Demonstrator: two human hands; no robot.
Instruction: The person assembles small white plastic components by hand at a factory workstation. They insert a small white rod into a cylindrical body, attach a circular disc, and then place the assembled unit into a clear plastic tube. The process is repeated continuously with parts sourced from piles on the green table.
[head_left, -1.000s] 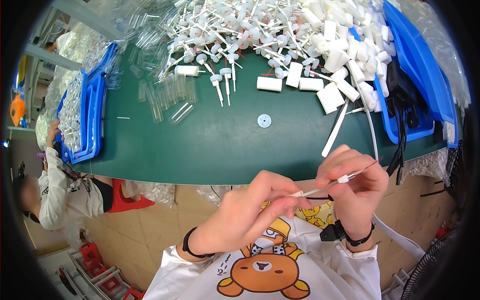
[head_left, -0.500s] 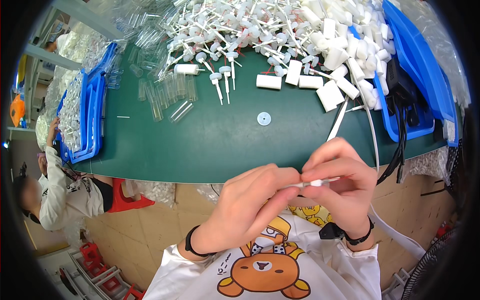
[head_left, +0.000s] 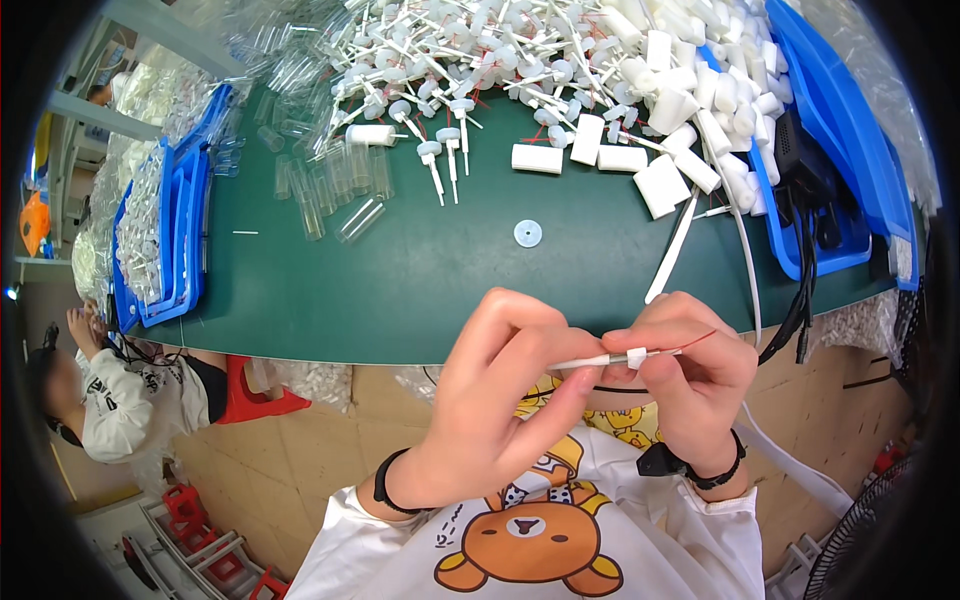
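By the table (head_left: 380, 300), the left hand (head_left: 500, 385) and right hand (head_left: 703, 375) pinch a white rod (head_left: 584, 362) I judge light, stiff, best held mid-shaft.

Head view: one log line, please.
left hand: holds white rod | right hand: holds white collar | disc: on table

Your left hand (head_left: 490, 390) and right hand (head_left: 710, 375) both pinch, tips close together.
Your left thumb (head_left: 548, 410) stretches out below the bent forefinger (head_left: 540, 350), the knuckles raised. Your right thumb (head_left: 665, 387) points upward from below, the right fingers (head_left: 690, 332) curled inward above it. Your left wrist (head_left: 418, 482) sits low, its forearm (head_left: 368, 515) slanting up to the right; under your right wrist (head_left: 712, 460), the other forearm (head_left: 722, 525) stands nearly straight.
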